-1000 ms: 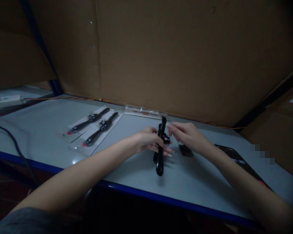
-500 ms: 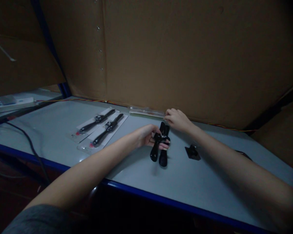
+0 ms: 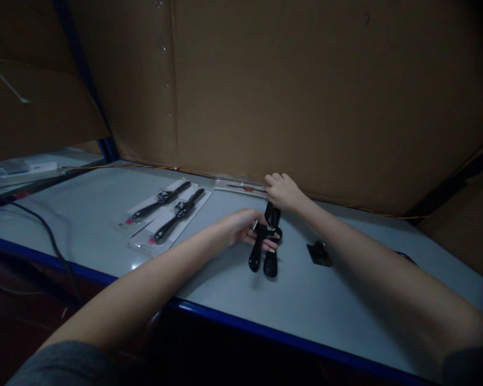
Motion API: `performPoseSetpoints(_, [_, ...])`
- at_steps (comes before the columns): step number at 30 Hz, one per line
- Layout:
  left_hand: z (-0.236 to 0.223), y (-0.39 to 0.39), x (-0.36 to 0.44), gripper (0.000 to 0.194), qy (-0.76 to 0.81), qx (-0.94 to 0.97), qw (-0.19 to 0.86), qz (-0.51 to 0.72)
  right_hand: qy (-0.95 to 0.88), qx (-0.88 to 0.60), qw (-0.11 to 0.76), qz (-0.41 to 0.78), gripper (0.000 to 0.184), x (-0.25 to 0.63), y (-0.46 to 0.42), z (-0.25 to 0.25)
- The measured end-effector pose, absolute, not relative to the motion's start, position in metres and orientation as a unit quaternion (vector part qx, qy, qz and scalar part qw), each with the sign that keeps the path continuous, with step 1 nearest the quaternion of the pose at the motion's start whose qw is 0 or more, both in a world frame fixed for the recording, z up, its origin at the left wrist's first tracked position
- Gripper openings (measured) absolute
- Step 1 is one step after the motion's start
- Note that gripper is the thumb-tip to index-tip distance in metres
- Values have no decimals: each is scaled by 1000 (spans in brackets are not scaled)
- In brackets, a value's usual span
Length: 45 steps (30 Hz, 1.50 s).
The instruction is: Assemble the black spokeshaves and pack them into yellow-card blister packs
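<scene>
Two hands at a dim table, one holding a black watch, the other on a clear packet.

The left hand is closed around the middle of a black watch, fingers curled over its case; the two glossy dark straps hang down side by side, their rounded ends just above the grey table, near its middle. The right hand reaches further back and rests, fingers bent, on the end of a clear packet lying against the cardboard wall; whether it actually grips the packet I cannot tell. A small black piece lies on the table just right of the watch. Off to the left, two more black watches sit on packets side by side, laid slantwise.
</scene>
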<state>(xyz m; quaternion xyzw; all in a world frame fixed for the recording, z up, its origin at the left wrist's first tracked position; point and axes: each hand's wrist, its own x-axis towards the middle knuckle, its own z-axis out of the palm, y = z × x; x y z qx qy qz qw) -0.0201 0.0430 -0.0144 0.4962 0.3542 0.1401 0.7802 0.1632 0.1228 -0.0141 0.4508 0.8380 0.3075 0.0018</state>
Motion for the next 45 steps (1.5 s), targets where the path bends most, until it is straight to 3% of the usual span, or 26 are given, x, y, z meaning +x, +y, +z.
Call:
performPoseSetpoints(13, [-10,39,-19,24,364,495,773,157,787,502,-46,356,31,161,132,-15])
performPoseSetpoints(21, [-12,39,-18,36,371,501,765,159,775,511,-56,367,24,157,136,-24])
performPoseSetpoints(27, [-13,39,-18,34,365,507,765,157,761,522,-78,377,25,154,137,-23])
performPoseSetpoints(36, [-13,40,-18,31,377,507,758,157,809,482,-41,334,22,157,138,-26])
performPoseSetpoints(45, [-14,42,-18,33,371,501,767,151,799,512,-82,304,28,165,100,-12])
